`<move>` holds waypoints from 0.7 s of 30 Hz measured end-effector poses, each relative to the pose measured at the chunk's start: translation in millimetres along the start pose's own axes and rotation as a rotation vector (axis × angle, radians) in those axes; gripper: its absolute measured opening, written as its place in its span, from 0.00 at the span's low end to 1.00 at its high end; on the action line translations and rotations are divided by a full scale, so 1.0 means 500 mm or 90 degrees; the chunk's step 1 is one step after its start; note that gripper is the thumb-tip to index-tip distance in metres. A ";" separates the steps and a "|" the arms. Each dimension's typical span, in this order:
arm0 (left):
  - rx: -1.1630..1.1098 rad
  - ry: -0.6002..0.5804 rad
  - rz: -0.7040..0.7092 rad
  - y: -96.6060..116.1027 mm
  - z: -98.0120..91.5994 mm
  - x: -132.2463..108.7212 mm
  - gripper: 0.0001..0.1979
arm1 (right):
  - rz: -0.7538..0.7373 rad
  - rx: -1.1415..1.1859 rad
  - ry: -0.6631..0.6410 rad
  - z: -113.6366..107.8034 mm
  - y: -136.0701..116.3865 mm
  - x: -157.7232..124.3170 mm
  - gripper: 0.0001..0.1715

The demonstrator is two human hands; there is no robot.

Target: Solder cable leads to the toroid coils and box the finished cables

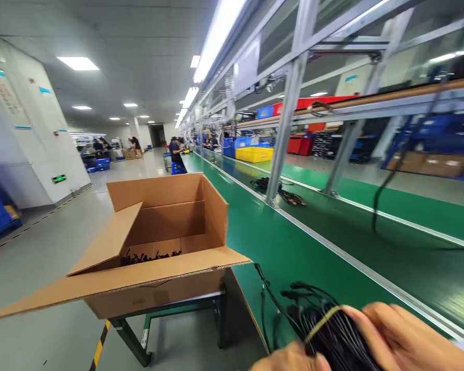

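Clasping a bundle of black cables (334, 335) at its yellow tie (322, 324), left hand (290, 360) at 6 o'clock and right hand (406, 335) at 4 o'clock closed firmly around it, over the green surface (290, 257), open cardboard carton (154, 288) at 10 o'clock.

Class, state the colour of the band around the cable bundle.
Yellow band on the black cables, best seen in the head view.

Left hand (290, 359) and right hand (408, 335) cut off at bottom edge, hiding most of the black cable bundle (328, 322). I can't resolve the cable ends (150, 256) inside the cardboard carton (156, 296).
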State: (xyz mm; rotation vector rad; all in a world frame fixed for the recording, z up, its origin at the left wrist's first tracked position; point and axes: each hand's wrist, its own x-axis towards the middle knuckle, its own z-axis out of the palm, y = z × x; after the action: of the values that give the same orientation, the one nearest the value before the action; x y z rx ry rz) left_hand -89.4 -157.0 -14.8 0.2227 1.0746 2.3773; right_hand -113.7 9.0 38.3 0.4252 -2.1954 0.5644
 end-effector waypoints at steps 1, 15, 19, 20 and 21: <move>-0.007 -0.012 -0.027 -0.004 0.000 0.011 0.31 | -0.033 -0.053 0.028 -0.007 -0.006 0.009 0.32; -0.016 -0.172 -0.155 0.051 0.004 0.070 0.27 | -0.037 0.022 -0.089 -0.026 -0.045 -0.003 0.27; -0.025 -0.189 -0.139 0.022 0.000 0.062 0.26 | 0.096 0.154 -0.238 -0.068 -0.045 0.037 0.21; -0.034 -0.190 -0.131 0.014 -0.005 0.057 0.26 | 0.110 0.203 -0.300 -0.083 -0.039 0.050 0.20; -0.046 -0.188 -0.120 0.007 -0.011 0.052 0.26 | 0.119 0.250 -0.359 -0.098 -0.032 0.060 0.20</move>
State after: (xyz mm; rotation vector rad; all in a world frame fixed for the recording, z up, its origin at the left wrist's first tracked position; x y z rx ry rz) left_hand -114.8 -148.9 -17.3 0.4125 0.8316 2.1293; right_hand -93.7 17.8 93.9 0.6493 -2.6798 1.0940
